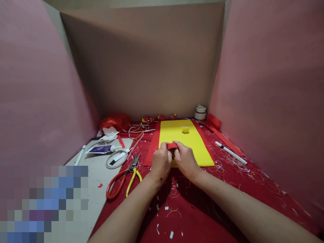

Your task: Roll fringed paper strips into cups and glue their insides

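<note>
Between my two hands is a small red ridged piece, curved like a strip of corrugated paper. My left hand pinches its left end, and the fingers of my right hand close on its right end. Both hands are over the near edge of a stack of yellow corrugated sheets, with red sheets showing at the sides. Farther back on the yellow sheet sits a small yellow cup-shaped piece. A bit of yellow shows below the red piece, partly hidden by my fingers.
Scissors and pliers or cutters with yellow handles lie left of my hands. A purple glue tube, a tape-like ring and a red bag are farther left. A white pen lies right. Paper scraps litter the red cloth.
</note>
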The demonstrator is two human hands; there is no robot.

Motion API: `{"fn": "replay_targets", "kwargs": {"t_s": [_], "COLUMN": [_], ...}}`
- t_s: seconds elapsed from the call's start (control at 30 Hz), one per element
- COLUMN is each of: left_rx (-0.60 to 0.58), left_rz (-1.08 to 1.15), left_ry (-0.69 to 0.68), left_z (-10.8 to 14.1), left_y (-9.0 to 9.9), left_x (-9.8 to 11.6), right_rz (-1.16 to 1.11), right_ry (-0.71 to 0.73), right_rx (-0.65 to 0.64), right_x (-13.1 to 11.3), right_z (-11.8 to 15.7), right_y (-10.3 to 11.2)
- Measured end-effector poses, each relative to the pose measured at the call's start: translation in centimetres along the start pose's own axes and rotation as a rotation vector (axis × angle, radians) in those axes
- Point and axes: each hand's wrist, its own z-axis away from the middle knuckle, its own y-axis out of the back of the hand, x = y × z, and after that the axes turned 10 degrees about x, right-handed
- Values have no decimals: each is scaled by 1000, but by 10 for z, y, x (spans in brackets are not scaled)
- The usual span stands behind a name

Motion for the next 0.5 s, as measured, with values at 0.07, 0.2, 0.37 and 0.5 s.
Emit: {"fn": "replay_targets", "kwargs": {"t_s": [0.07,0.2,0.37,0.5], "left_rx": [9,20,37,-6], "left_rz": [24,-85,8,-143], "left_ry": [10,-6,-6,-19], "left_z": [0,1,0,1], "left_y": [0,1,2,0], "left_x": [0,0,0,0], "right_rz": [-22,80,-8,100], "right_ry": [-17,0,-12,-2], "right_rx": [-18,-13,-5,-11], "right_x": [0,1,1,1], "right_z": [0,0,-1,0], "right_y": [1,1,0,0]}}
